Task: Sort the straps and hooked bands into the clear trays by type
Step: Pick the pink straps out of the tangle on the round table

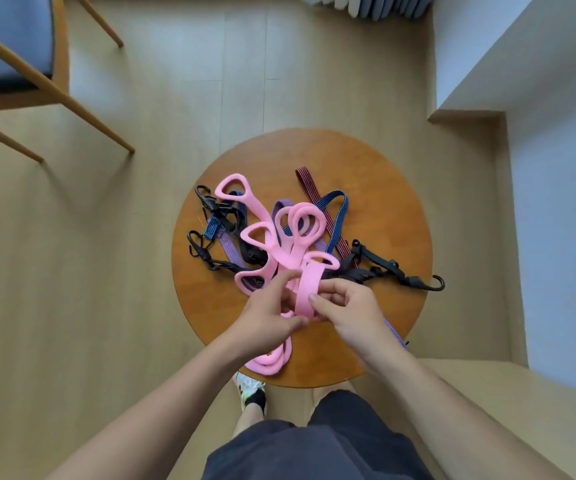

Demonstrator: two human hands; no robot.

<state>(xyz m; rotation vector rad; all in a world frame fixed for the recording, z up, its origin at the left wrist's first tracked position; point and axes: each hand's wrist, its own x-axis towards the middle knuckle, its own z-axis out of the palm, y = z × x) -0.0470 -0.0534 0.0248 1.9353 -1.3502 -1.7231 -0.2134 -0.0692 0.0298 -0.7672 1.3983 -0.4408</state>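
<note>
Pink loop-handled strap (305, 289): over round tabletop (383, 188), atop tangled hooked bands (335, 216). Left hand (272, 317) and right hand (345, 306) both pinch it. Likely soft, light, stretchy; take by the flat middle.

Pale wood-plank floor (175, 98) all round, soft daylight glinting off it toward twelve o'clock. Round brown wooden table (383, 188) dead centre. Light wooden chair with a blue-grey seat (9, 46) at ten o'clock, white wall (556, 168) at three, grey pleated curtain (376, 5) at one.
</note>
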